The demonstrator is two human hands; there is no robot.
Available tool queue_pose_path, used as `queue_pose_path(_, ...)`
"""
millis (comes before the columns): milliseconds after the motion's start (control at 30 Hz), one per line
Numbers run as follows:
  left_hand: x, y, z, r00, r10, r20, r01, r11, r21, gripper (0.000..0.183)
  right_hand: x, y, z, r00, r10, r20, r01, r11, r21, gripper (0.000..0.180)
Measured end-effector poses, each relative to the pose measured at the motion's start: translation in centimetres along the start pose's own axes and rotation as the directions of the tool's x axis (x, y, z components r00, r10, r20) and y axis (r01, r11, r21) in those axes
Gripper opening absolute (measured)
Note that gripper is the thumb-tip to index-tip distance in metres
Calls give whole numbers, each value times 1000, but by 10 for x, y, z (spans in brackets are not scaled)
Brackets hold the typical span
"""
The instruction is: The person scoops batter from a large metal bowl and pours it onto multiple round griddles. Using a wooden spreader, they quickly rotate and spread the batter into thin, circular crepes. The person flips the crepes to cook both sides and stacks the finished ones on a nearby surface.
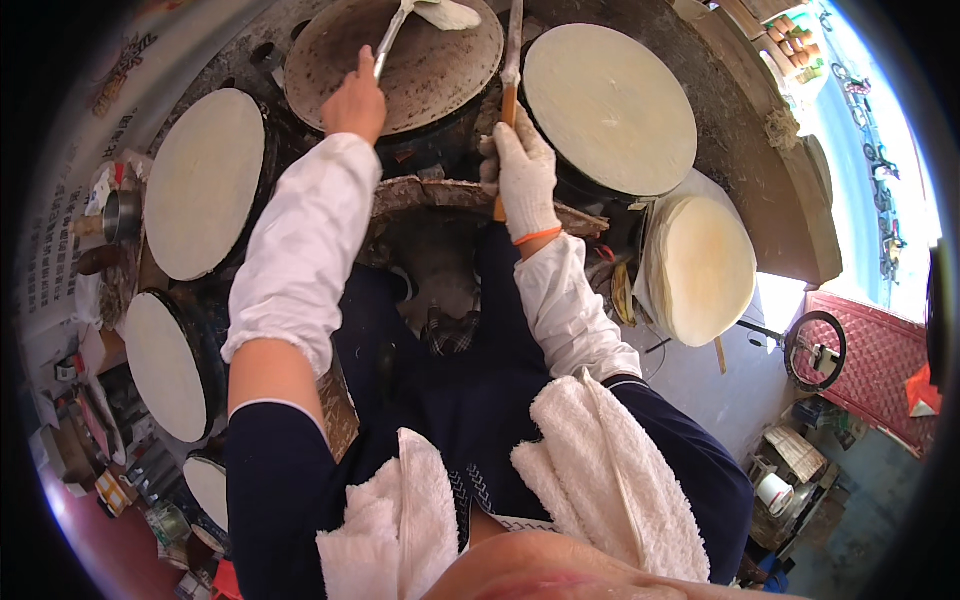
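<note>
My bare left hand (355, 106) grips the metal handle of a ladle or scoop (388, 41), index finger stretched along it. Pale batter or dough (450, 15) shows at the tool's far end, over a round brown griddle (337, 71); whether it touches the surface I cannot tell. In a white knit glove, my right hand (529, 172) is closed around the wooden handle (509, 106) of a long tool. Its shaft runs past the griddle's right edge and leaves the view at the top. Right of that hand, a pale round flatbread sheet (609, 109) covers another griddle.
More griddles on the left bear pale round sheets (206, 184) (166, 366). A stack of thin flatbreads (709, 270) stands at the right. Beyond it are a ring light (815, 350) and a brown counter panel (787, 202). A metal cup (122, 216) sits far left.
</note>
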State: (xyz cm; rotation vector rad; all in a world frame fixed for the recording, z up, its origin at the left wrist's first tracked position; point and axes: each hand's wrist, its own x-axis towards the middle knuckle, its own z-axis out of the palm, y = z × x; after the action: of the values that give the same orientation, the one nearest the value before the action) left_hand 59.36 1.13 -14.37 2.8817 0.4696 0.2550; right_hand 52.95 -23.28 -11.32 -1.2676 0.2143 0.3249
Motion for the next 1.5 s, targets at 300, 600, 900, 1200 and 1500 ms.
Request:
queue_pose_path(300,16,-62,-99,837,-46,-545,-164,929,-331,45,41,52,32,997,13,-73,-27,982,-186,54)
queue_pose_path(600,-110,-71,-100,873,-197,447,442,-70,-894,26,203,62,108,943,-309,-122,204,829,-520,50)
queue_pose_path(900,-346,-139,-29,649,-608,458,652,134,-746,31,54,5,3,956,-289,53,154,337,-929,51)
queue_pose_path(1200,-427,-164,24,765,-614,193,602,575,-554,18,86,27,62,957,-284,53,147,321,-936,44)
queue_pose_path(1500,-419,-169,39,773,-613,164,596,614,-517,13,147,31,37,947,-317,52,201,458,-866,49)
